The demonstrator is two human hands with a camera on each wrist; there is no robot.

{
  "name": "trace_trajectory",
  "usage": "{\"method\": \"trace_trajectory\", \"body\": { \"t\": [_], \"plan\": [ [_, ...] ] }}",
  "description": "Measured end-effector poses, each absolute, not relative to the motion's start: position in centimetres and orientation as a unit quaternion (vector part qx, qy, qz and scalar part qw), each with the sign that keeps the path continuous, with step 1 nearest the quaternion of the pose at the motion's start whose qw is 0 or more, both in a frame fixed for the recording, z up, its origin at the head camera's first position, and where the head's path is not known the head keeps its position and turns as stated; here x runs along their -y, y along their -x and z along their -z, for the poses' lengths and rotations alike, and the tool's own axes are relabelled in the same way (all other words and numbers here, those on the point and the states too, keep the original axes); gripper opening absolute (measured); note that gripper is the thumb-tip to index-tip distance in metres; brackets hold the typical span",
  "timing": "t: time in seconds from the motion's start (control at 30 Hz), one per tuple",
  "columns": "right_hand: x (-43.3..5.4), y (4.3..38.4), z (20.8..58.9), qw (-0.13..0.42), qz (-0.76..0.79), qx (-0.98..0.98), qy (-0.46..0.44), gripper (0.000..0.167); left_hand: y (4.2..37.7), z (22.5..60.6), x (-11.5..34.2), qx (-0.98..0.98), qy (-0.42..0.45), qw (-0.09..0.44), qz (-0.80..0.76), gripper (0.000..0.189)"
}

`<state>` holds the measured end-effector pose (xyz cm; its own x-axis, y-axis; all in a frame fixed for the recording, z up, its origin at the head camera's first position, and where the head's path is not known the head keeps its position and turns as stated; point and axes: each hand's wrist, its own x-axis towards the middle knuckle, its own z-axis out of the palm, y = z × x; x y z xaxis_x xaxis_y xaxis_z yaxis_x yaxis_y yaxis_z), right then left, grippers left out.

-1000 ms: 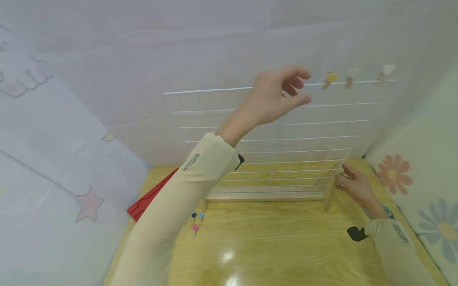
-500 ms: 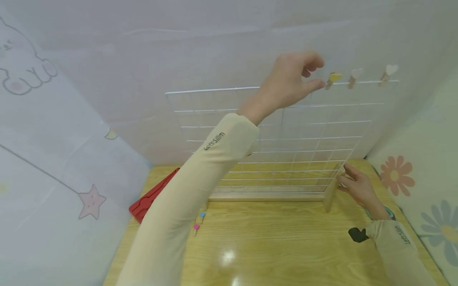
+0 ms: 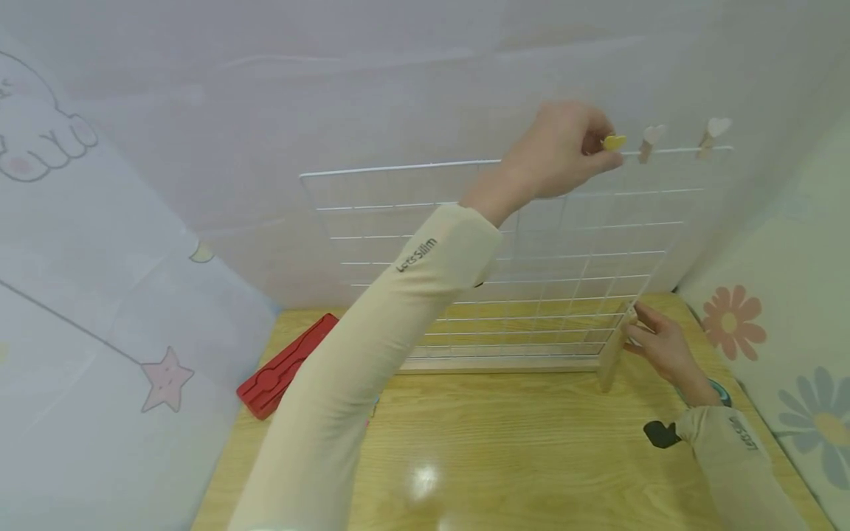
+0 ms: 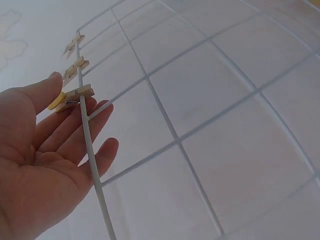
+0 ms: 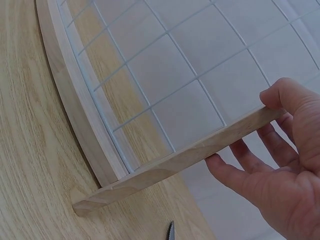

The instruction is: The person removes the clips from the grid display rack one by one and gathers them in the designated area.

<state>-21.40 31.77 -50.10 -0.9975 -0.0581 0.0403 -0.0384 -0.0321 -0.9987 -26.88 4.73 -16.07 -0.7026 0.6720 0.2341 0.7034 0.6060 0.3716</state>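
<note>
In the head view, a white wire grid panel (image 3: 432,164) stands in a wooden base (image 3: 498,363). My left hand (image 3: 558,155) is around a yellow heart clothespin (image 3: 614,142) clipped on the top wire. The left wrist view shows its thumb and fingers (image 4: 102,117) on either side of that clothespin, with a gap at the thumb. Two pale heart clothespins, a nearer one (image 3: 654,135) and a farther one (image 3: 717,129), sit along the same wire. My right hand (image 3: 664,350) grips the wooden side post (image 5: 180,152), thumb above and fingers below.
A red tray (image 3: 279,376) lies on the wooden table (image 3: 505,442) at the left. Small clothespins beside my left sleeve (image 3: 398,317) are mostly hidden. A round teal-edged object (image 3: 720,393) shows behind my right wrist. Printed cloth walls stand behind and beside the table.
My left hand has moved right along the top wire to the yellow clothespin, its thumb and fingers coming around it. The right hand has stayed on the side post.
</note>
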Motion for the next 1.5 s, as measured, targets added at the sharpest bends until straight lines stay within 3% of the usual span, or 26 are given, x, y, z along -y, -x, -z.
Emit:
{"method": "trace_trajectory", "body": {
  "t": [0.6, 1.1, 1.5],
  "plan": [
    [-31.6, 21.4, 50.1, 0.01, 0.714, -0.7, 0.02, 0.074, 26.7, 16.0, -5.0, 0.886, 0.351, 0.043, 0.299, 0.019],
    [-31.5, 21.5, 50.0, 0.021, 0.712, -0.701, 0.029, 0.076, 26.6, 16.1, -4.9, 0.883, 0.345, 0.103, 0.3, 0.016],
    [-31.5, 21.5, 50.0, 0.018, 0.7, -0.713, 0.023, 0.076, 26.2, 15.9, -2.8, 0.828, 0.367, 0.142, 0.399, 0.015]
  ]
}}
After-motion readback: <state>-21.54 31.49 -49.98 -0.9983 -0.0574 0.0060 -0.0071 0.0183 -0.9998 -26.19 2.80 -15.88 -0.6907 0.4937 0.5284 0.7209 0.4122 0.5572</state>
